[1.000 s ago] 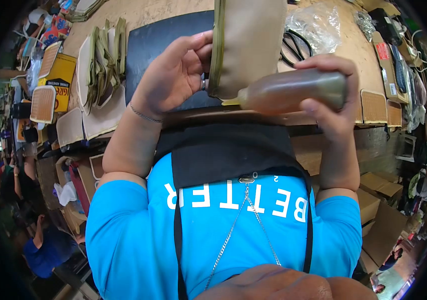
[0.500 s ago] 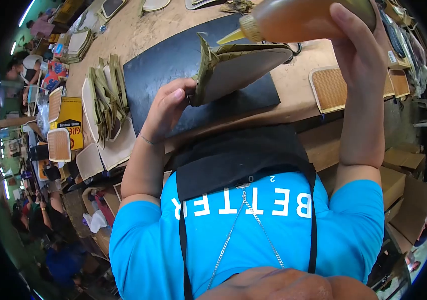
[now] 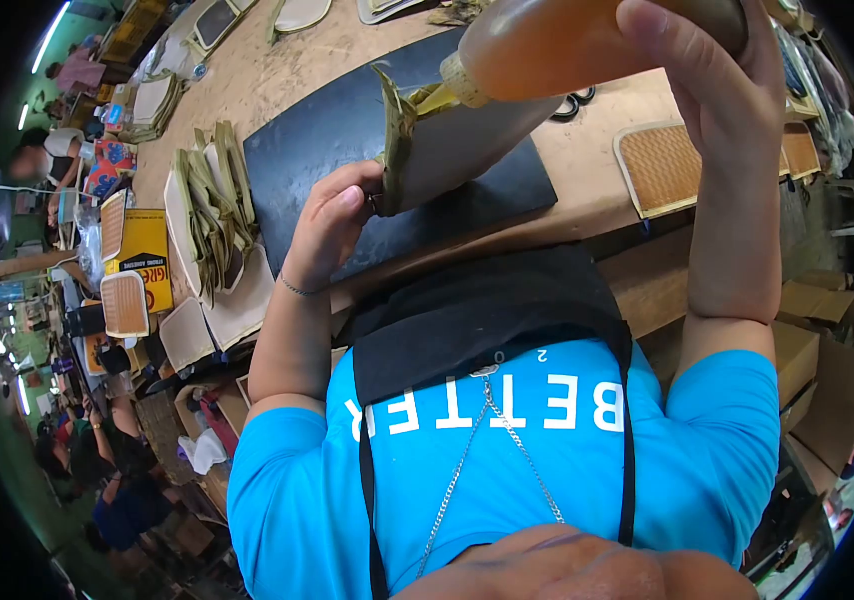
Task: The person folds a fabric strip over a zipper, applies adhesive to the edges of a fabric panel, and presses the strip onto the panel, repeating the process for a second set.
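Observation:
My left hand is closed on the near left edge of a pale flat panel with olive-green fabric folded along its rim, holding it tilted above a black board. My right hand grips a squeeze bottle of amber liquid, tipped with its yellow nozzle pointing down and left. The nozzle's tip sits at the green edging and is partly hidden behind it. Past the panel, the black loop handles of scissors show on the table.
Left of the board stands a stack of green-edged panels. Woven tan panels lie at the table's right edge. A yellow adhesive can is at the left. Cardboard boxes are low on the right. Other people are at the far left.
The bottle has moved left and slightly down, bringing its nozzle to the panel's green edging. My left hand and the panel have shifted slightly left; more of the scissor handles shows.

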`<state>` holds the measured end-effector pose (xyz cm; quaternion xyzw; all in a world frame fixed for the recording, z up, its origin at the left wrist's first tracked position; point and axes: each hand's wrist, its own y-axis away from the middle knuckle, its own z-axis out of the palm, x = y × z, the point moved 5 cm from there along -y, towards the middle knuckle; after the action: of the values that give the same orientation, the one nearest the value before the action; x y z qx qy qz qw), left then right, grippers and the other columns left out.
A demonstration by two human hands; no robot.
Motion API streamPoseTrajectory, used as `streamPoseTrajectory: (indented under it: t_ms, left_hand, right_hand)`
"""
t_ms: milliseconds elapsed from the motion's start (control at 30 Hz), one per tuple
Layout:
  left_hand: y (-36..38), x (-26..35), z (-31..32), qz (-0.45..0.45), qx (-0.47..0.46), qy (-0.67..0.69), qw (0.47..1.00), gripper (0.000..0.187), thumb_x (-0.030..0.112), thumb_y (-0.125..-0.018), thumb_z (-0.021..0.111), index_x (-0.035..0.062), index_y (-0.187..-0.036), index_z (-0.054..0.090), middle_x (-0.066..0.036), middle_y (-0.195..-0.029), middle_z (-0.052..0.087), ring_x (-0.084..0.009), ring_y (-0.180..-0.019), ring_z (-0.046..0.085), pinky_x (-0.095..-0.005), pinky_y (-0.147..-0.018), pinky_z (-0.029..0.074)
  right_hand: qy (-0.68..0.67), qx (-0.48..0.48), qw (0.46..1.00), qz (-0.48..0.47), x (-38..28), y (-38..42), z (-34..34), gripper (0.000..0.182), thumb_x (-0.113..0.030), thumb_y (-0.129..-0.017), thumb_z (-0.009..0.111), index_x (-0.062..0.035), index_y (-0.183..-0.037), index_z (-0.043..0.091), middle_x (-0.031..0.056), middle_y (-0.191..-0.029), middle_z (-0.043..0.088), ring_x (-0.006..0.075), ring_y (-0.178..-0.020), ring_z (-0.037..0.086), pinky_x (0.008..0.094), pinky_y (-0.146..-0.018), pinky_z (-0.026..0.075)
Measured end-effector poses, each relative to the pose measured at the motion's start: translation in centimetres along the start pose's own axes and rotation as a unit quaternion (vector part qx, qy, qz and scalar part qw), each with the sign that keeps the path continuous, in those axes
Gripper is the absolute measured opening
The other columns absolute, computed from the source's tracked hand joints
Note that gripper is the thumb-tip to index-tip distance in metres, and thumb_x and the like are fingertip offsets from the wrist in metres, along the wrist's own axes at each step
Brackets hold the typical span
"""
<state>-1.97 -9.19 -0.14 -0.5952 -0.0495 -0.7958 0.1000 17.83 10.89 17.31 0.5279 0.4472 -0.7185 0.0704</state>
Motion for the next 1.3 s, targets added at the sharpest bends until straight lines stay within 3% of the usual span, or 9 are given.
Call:
streamPoseTrajectory:
  t_ms: [333,867,967,1033,1100,1133,1167,1233,1300]
  left_hand:
    - [0.2,0.0,0.0,-0.006,0.010,0.004,1.000,0.052,0.038,-0.091,0.056,-0.0061,-0.119,0.057,-0.013,-0.111,0.062,-0.0202,-0.104,0.058,-0.0333,-0.091,0.045]
    - [-0.1,0.2,0.4,-0.006,0.017,-0.008,1.000,0.056,0.040,-0.091,0.055,-0.0066,-0.120,0.056,-0.013,-0.110,0.063,-0.0193,-0.103,0.058,-0.0324,-0.091,0.044]
    - [0.0,0.1,-0.3,0.009,-0.005,0.018,1.000,0.057,0.035,-0.088,0.060,-0.0063,-0.127,0.052,-0.015,-0.120,0.059,-0.0219,-0.115,0.054,-0.0352,-0.098,0.041]
    - [0.4,0.2,-1.0,0.118,0.022,-0.070,0.990,0.061,0.032,-0.086,0.065,-0.0052,-0.132,0.048,-0.015,-0.130,0.052,-0.0232,-0.123,0.048,-0.0377,-0.103,0.037]
    - [1.0,0.5,-1.1,0.209,0.065,-0.271,0.937,0.076,0.030,-0.079,0.073,-0.0023,-0.139,0.040,-0.017,-0.146,0.038,-0.0298,-0.137,0.035,-0.0418,-0.111,0.028]
    - [0.9,1.9,-0.1,0.240,0.113,-0.489,0.831,0.079,0.033,-0.077,0.074,-0.0013,-0.140,0.040,-0.018,-0.144,0.039,-0.0327,-0.134,0.037,-0.0425,-0.110,0.029]
    - [0.6,3.2,1.0,0.253,0.153,-0.677,0.673,0.083,0.035,-0.075,0.076,-0.0003,-0.140,0.040,-0.019,-0.142,0.040,-0.0355,-0.132,0.039,-0.0432,-0.110,0.030]
    - [0.6,2.9,0.2,0.284,0.208,-0.721,0.597,0.085,0.035,-0.072,0.077,0.0007,-0.140,0.040,-0.020,-0.139,0.042,-0.0377,-0.130,0.040,-0.0441,-0.107,0.032]
    - [0.6,2.5,-0.6,0.313,0.235,-0.739,0.549,0.085,0.035,-0.071,0.078,0.0014,-0.140,0.040,-0.019,-0.137,0.043,-0.0382,-0.128,0.041,-0.0445,-0.105,0.035]
  right_hand:
    - [-0.004,0.020,0.997,-0.076,-1.2,1.4,1.1,0.053,-0.020,-0.067,0.080,-0.0087,-0.112,0.055,0.0061,-0.093,0.063,0.0169,-0.092,0.063,0.0290,-0.086,0.049]
    - [-0.032,-0.006,0.999,-0.009,-1.9,1.8,0.9,0.059,-0.021,-0.061,0.081,-0.0077,-0.111,0.053,0.0103,-0.095,0.063,0.0207,-0.095,0.063,0.0319,-0.090,0.048]
    - [0.005,-0.008,0.999,-0.044,-0.8,1.7,-0.2,0.056,-0.018,-0.064,0.081,-0.0062,-0.111,0.052,0.0115,-0.096,0.063,0.0211,-0.095,0.064,0.0318,-0.088,0.050]
    - [0.004,0.008,0.998,-0.069,0.5,1.6,-1.2,0.053,-0.016,-0.067,0.080,-0.0052,-0.111,0.052,0.0121,-0.097,0.063,0.0212,-0.095,0.064,0.0308,-0.087,0.050]
    - [-0.022,0.034,0.998,-0.056,1.6,1.6,-2.0,0.050,-0.017,-0.073,0.077,-0.0031,-0.113,0.052,0.0127,-0.100,0.063,0.0207,-0.095,0.064,0.0294,-0.086,0.051]
    - [-0.025,0.052,0.997,-0.043,2.2,1.7,-2.2,0.048,-0.017,-0.076,0.074,-0.0016,-0.115,0.051,0.0130,-0.102,0.062,0.0201,-0.095,0.064,0.0288,-0.085,0.051]
    - [-0.030,0.069,0.997,-0.029,2.7,1.7,-2.4,0.046,-0.017,-0.080,0.071,-0.0001,-0.117,0.051,0.0132,-0.104,0.062,0.0195,-0.096,0.064,0.0282,-0.084,0.052]
    - [0.015,0.057,0.997,0.055,5.1,1.4,-5.4,0.041,-0.014,-0.093,0.057,0.0045,-0.129,0.048,0.0164,-0.116,0.061,0.0207,-0.103,0.065,0.0309,-0.087,0.057]
    - [-0.065,0.052,0.993,0.079,6.2,1.7,-5.4,0.043,-0.016,-0.093,0.058,0.0041,-0.130,0.047,0.0126,-0.111,0.063,0.0169,-0.094,0.067,0.0263,-0.078,0.060]
